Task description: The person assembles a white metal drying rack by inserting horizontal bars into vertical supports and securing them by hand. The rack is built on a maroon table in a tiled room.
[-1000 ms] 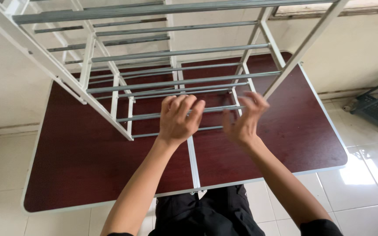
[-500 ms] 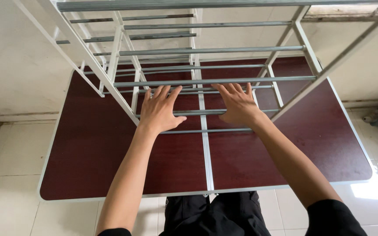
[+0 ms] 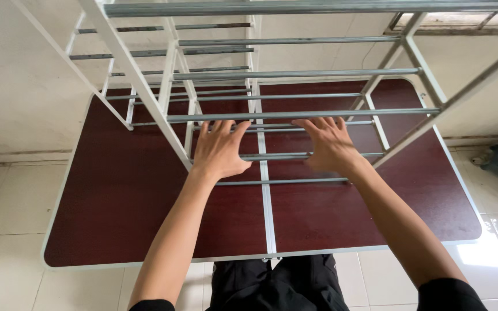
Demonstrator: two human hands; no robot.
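Head view: both hands have flattened since a second ago, left hand (image 3: 220, 152) and right hand (image 3: 331, 147) now resting open, fingers spread, on the rack's grey bars (image 3: 295, 115) at frame centre, so the rack (image 3: 139, 75) looks steadied on the dark red surface (image 3: 116, 196). The rack's top is cut off at the upper edge, and palm contact is hidden.

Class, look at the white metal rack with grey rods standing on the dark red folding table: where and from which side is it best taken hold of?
Probably by the white metal rack's two slanting white side rails, one hand on each, coming from the near side. They are thicker than the thin grey rods, which the flat left hand and right hand merely rest on.
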